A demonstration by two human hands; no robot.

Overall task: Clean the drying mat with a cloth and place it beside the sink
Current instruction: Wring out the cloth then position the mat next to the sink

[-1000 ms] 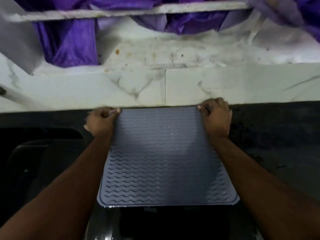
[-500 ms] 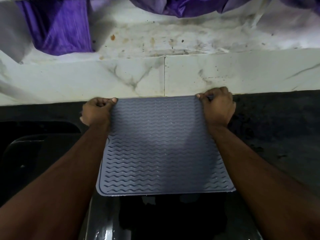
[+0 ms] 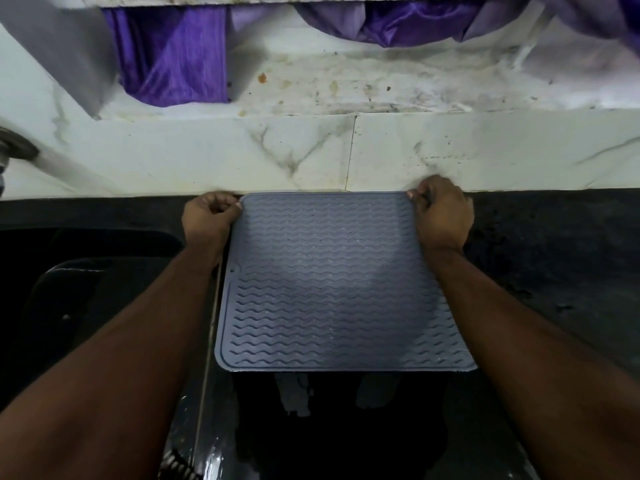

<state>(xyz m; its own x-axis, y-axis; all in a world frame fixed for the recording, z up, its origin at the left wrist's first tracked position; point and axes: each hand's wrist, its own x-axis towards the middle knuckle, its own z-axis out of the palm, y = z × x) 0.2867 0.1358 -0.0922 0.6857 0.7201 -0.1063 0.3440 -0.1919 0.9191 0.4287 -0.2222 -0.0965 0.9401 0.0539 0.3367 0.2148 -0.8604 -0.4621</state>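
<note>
Dark stone counter (image 3: 554, 258) is running under a stained marble backsplash (image 3: 450, 150). I'm reading curled fingers pinching the far corners of the grey drying mat (image 3: 332, 285) — left hand (image 3: 209, 220) on one, right hand (image 3: 441, 213) on the other. The mat is lying flat against the counter's back edge, with the sink (image 3: 86, 289) just beside its left edge. I'm judging this the placing step — next, releasing both corners.
</note>
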